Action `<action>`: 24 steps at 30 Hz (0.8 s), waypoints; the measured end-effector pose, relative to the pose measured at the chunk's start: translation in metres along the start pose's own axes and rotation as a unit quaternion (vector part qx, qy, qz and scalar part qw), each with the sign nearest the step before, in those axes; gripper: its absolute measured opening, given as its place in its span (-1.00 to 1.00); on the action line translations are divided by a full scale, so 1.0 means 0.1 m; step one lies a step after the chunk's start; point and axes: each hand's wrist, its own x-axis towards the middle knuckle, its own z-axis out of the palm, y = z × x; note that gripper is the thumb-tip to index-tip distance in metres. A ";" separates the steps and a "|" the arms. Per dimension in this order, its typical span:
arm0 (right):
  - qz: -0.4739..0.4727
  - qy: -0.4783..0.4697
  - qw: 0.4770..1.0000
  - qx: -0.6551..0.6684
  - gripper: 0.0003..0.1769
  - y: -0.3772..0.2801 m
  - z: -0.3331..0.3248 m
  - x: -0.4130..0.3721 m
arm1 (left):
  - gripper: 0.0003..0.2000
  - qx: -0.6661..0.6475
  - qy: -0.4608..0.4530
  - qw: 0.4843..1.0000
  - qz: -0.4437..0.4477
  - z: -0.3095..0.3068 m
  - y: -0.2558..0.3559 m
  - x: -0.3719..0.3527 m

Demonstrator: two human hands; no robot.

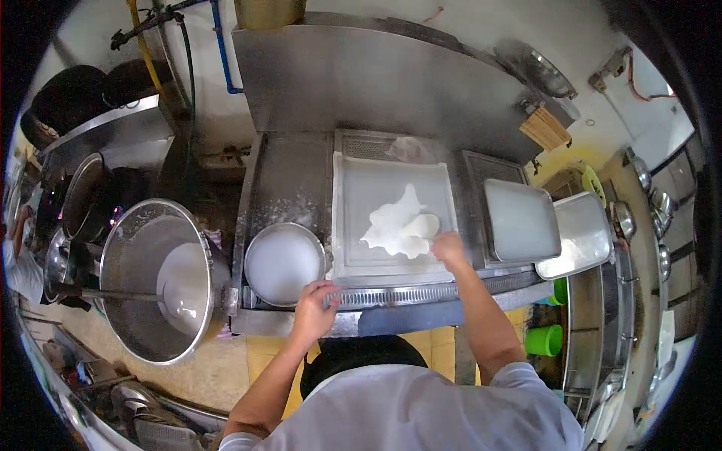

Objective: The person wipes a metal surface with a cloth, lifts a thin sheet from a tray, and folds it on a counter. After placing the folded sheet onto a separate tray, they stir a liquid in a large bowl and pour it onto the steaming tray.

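Observation:
My right hand (449, 249) is closed round the handle of a white ladle (423, 228). The ladle's bowl rests in a pool of white batter (395, 222) with an uneven edge, spread over the middle of a pale cloth (361, 259) in a square frame. My left hand (316, 307) is at the counter's front edge, beside the rim of a round pan (286, 263) full of white liquid. Its fingers are curled, with a bit of shiny metal showing by them; what they grip is hard to make out.
A large metal pot (120, 282) of white liquid stands at left, a long-handled tool (124, 295) across its rim. To the right are a rectangular tray (523, 219) of whitish content and a bare metal tray (583, 234). Green buckets (544, 340) stand lower right.

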 end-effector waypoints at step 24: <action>0.042 0.170 0.984 -0.044 -0.46 -1.13 -0.75 0.94 | -0.58 0.133 -0.106 0.984 0.058 1.09 0.30 0.91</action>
